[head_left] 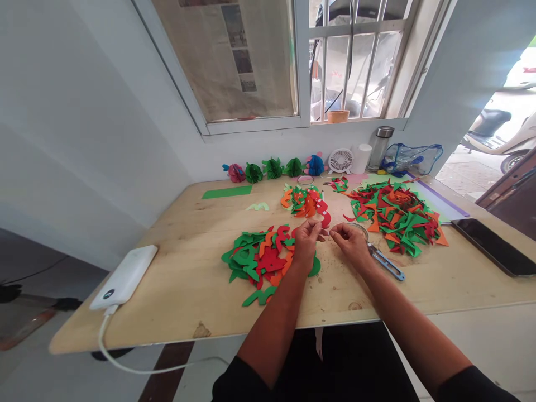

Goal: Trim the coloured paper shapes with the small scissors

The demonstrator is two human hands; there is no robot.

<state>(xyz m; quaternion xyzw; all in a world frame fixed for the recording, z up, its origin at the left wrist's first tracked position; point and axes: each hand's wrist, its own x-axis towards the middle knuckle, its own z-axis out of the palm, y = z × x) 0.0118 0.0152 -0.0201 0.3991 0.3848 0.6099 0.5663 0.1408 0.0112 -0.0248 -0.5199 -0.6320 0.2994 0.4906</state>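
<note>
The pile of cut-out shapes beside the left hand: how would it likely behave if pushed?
The pile would probably slide apart, since its pieces overlap loosely. Each looks flat and thin, so likely light and somewhat bendable.

A pale wall (84, 84) is rising at ten o'clock; a window (302, 67) is filling twelve, newspaper (259, 100) covering one pane, bars (324, 78) crossing at one. Daylight is streaming through a doorway (513, 92) towards two! A wooden table (180, 251) is spanning the centre, grey floor (37, 371) showing at eight.
</note>
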